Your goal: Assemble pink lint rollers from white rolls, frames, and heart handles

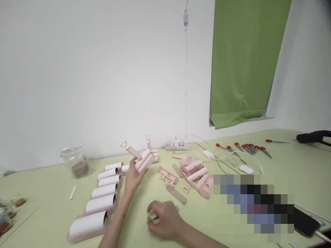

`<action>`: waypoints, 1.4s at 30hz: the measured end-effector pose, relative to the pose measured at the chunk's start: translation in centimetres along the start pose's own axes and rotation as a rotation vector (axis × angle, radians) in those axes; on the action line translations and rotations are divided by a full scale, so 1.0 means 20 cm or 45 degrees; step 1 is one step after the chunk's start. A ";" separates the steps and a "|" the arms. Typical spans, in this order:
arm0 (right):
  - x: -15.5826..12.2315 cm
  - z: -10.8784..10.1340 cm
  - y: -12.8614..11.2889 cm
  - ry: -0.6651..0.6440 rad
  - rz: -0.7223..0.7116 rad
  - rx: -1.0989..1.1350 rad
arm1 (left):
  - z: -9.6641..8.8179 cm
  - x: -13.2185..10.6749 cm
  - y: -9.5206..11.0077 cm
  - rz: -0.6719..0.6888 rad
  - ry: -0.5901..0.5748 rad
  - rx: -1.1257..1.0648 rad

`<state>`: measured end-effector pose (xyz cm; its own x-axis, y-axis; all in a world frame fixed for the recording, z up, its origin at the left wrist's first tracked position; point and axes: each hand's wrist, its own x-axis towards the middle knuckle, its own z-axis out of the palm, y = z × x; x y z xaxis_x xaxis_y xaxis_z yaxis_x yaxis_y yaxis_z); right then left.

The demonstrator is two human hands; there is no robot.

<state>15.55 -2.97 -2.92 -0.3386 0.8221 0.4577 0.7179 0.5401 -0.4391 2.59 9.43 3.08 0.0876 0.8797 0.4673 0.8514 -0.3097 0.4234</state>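
My left hand [133, 179] is raised over the pale green table [51, 210] and grips a pink lint-roller handle [141, 159] with a heart-shaped loop at its far end. My right hand [164, 218] rests low on the table near the front, fingers curled over a small pale part that I cannot make out. A row of several white lint rolls in pink holders [102, 196] lies left of my left arm. Loose pink handles and caps [195, 172] are heaped to the right, and a clear tube [176, 194] lies just beyond my right hand.
A clear bag with brown contents [76, 162] stands at the back left. A power strip [178, 146] with chargers and white cables sits by the wall. Several red-handled screwdrivers [245, 148] lie at the back right. A dark phone [305, 220] lies front right.
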 end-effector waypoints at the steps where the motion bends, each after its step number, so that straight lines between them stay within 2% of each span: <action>1: 0.00 -0.05 0.00 0.104 0.009 0.076 | -0.01 -0.07 0.00 -0.031 0.025 -0.032; 2: 0.00 -0.10 0.01 0.202 0.034 0.134 | -0.02 -0.14 0.00 -0.055 0.052 -0.146; 4: 0.01 -0.18 0.04 0.417 0.167 0.296 | -0.02 -0.27 -0.01 -0.020 -0.012 -0.270; 5: 0.03 -0.21 0.06 0.485 0.235 0.399 | -0.02 -0.32 -0.01 -0.018 -0.051 -0.274; 7: 0.06 -0.27 0.08 0.517 0.331 0.621 | -0.01 -0.41 -0.03 0.038 -0.114 -0.217; 10: 0.10 -0.34 0.06 0.429 0.348 0.718 | 0.01 -0.47 -0.04 0.122 -0.164 -0.087; 14: 0.15 -0.42 -0.04 0.265 0.406 0.395 | 0.02 -0.48 -0.04 0.180 -0.131 -0.010; 20: 0.25 -0.45 -0.12 0.144 0.541 0.263 | 0.05 -0.48 -0.05 0.254 -0.079 -0.013; 25: 0.32 -0.45 -0.14 0.146 0.432 0.233 | 0.07 -0.48 -0.06 0.297 -0.002 0.013; 31: 0.33 -0.46 -0.19 0.234 0.306 -0.125 | 0.07 -0.48 -0.08 0.368 0.058 0.133; 35: 0.32 -0.41 -0.17 0.288 0.189 -0.395 | 0.03 -0.48 0.00 0.382 0.095 -0.007; 38: 0.28 -0.36 -0.16 0.280 0.043 -0.447 | 0.00 -0.47 0.07 0.380 0.117 -0.101; 42: 0.22 -0.32 -0.17 0.227 -0.071 -0.418 | 0.00 -0.45 0.12 0.352 -0.023 -0.067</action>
<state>15.49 -2.45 5.54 -0.2920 0.7334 0.6139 0.8680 0.4727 -0.1519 3.82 0.67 -0.12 0.3226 0.7654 0.5568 0.7658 -0.5568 0.3217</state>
